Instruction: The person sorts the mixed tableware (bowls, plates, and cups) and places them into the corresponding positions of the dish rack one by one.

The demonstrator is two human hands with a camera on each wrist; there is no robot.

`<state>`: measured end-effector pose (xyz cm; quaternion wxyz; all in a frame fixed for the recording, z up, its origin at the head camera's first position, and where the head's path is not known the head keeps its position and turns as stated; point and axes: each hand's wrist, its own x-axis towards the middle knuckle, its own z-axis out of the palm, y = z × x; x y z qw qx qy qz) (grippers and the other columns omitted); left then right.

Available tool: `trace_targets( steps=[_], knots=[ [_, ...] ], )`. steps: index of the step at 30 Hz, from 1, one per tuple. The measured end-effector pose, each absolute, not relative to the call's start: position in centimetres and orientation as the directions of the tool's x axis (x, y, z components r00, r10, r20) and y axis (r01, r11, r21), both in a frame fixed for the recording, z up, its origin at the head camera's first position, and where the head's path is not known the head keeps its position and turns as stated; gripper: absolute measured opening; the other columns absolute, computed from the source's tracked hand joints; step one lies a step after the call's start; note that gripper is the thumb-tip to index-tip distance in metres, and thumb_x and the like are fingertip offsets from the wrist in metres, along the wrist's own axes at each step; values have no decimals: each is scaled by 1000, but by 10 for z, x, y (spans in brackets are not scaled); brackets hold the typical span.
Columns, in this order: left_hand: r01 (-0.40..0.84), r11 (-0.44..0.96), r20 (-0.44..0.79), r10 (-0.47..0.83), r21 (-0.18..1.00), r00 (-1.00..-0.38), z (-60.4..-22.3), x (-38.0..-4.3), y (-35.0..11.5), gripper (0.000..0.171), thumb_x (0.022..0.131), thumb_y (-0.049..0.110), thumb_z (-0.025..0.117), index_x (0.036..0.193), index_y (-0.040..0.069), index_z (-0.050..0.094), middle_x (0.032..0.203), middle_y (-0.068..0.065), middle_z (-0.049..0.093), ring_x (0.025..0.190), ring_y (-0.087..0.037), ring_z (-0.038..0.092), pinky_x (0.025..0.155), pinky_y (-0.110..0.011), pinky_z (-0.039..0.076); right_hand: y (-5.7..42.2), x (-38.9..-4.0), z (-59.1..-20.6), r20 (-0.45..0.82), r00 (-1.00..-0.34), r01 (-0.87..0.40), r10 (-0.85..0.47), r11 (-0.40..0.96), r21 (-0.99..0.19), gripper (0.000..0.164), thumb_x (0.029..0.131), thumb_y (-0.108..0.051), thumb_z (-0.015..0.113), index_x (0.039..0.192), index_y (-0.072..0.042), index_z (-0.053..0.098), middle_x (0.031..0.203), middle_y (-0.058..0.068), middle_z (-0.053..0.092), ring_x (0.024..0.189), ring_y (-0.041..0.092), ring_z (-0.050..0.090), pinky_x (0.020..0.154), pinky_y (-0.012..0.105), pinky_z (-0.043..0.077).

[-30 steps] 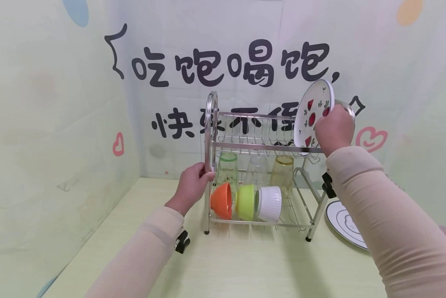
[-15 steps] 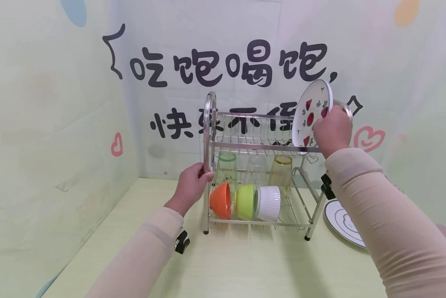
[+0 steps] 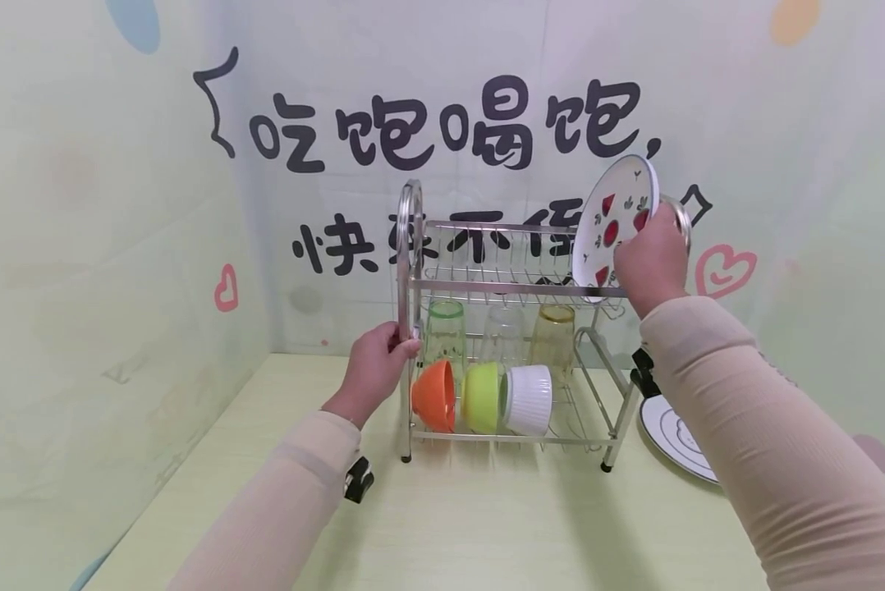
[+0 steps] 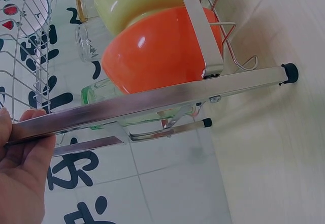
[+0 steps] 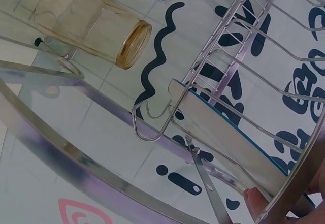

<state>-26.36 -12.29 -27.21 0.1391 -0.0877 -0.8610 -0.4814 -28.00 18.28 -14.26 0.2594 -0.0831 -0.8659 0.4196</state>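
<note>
A two-tier metal dish rack [image 3: 516, 289] stands on the table. My left hand [image 3: 374, 365] grips its left post; in the left wrist view the fingers [image 4: 33, 158] wrap the metal bar. At the right end of the top tier, my right hand [image 3: 653, 258] holds a white plate with red fruit pictures [image 3: 611, 234], which stands on edge, slightly tilted. Seen edge-on in the right wrist view, the plate [image 5: 228, 130] sits between the rack wires. Below, an orange bowl [image 3: 433, 397], a green bowl [image 3: 479, 399] and a white ribbed bowl [image 3: 529, 400] lie on their sides.
Behind the bowls stand a green glass [image 3: 445, 336], a clear glass [image 3: 502, 332] and an amber glass [image 3: 553, 341]. Right of the rack, a flat white plate with dark line rings [image 3: 675, 439] lies on the table [image 3: 472, 525], partly behind the right sleeve. A printed wall cloth hangs behind.
The head view has shifted, so everything sits slightly further left. Both hands keep their places on the rack and plate.
</note>
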Motion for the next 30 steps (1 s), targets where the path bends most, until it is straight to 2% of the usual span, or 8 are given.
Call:
trace_targets(
  steps=[12, 21, 26, 30],
  knots=[
    [270, 515, 316, -1, 813, -949, -273, -264, -122, 20, 97, 16, 59, 107, -1, 60, 99, -15, 67, 89, -28, 59, 86, -44, 52, 183, -273, -143, 370, -869, -94, 328, 626, -774, 61, 92, -1, 46, 149, -4, 25, 141, 24, 46, 120, 41, 53, 93, 58, 46],
    [245, 482, 295, -30, 841, -955, -276, -261, -118, 22, 97, 18, 58, 111, 0, 59, 105, -15, 65, 92, -28, 58, 87, -43, 52, 183, -264, -149, 361, -884, -106, 296, 627, -772, 63, 93, -4, 46, 150, -4, 17, 142, 24, 44, 119, 40, 53, 87, 53, 52],
    [250, 485, 302, -32, 838, -953, -274, -259, -118, 24, 97, 18, 58, 113, -1, 59, 106, -16, 64, 91, -28, 58, 85, -43, 52, 182, -260, -151, 372, -883, -115, 286, 637, -762, 65, 93, -6, 48, 149, -5, 15, 140, 24, 45, 118, 41, 54, 86, 54, 52],
    [244, 477, 295, -34, 844, -955, -274, -259, -117, 30, 97, 18, 58, 119, -1, 56, 108, -16, 63, 92, -27, 56, 85, -42, 53, 183, -256, -152, 395, -880, -145, 262, 645, -751, 67, 92, -5, 50, 150, -7, 16, 140, 23, 45, 116, 40, 54, 83, 53, 53]
  ],
)
